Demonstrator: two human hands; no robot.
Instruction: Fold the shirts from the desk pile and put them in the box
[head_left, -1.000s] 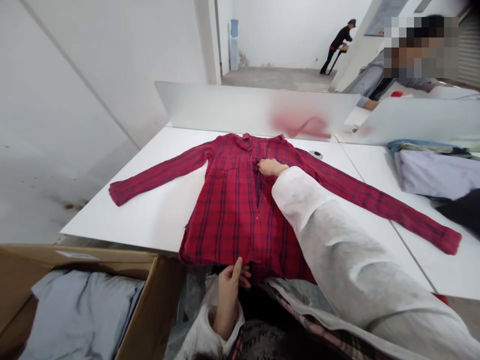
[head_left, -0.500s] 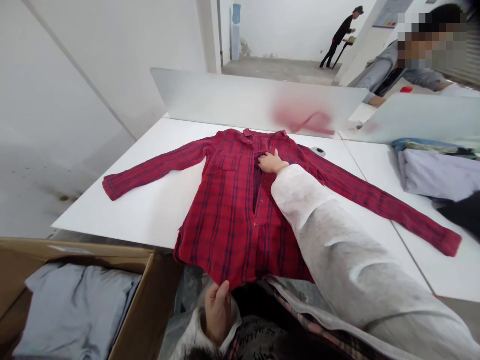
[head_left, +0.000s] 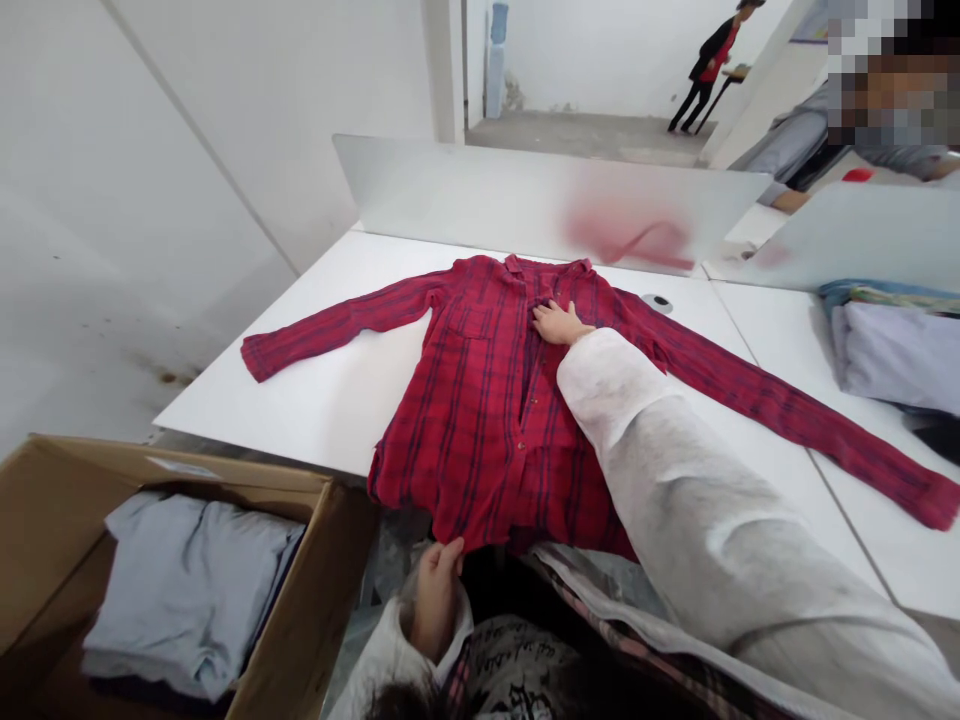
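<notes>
A red plaid button-up shirt point(head_left: 457, 400) lies front side up, its collar at the far side and both sleeves spread outward. Its lower hem hangs over the near table edge. My left hand point(head_left: 437, 590) pinches the hem at the bottom front, thumb against fingers. Across the upper chest, my right hand point(head_left: 559, 324) rests on the front opening with fingers spread. The placket gapes below that hand, down to a button lower on the front. My right sleeve covers part of the shirt's right side.
A cardboard box point(head_left: 304, 590) holding folded grey clothes point(head_left: 195, 590) stands at lower left. A frosted divider point(head_left: 465, 195) runs along the back of the white table point(head_left: 330, 410). Folded clothes point(head_left: 892, 345) lie at right. One person point(head_left: 787, 140) is behind the divider; another point(head_left: 709, 70) stands farther off.
My view has shifted left and slightly down, so the scene sits further right. Both hands keep their places on the shirt. The distant person has straightened up.
</notes>
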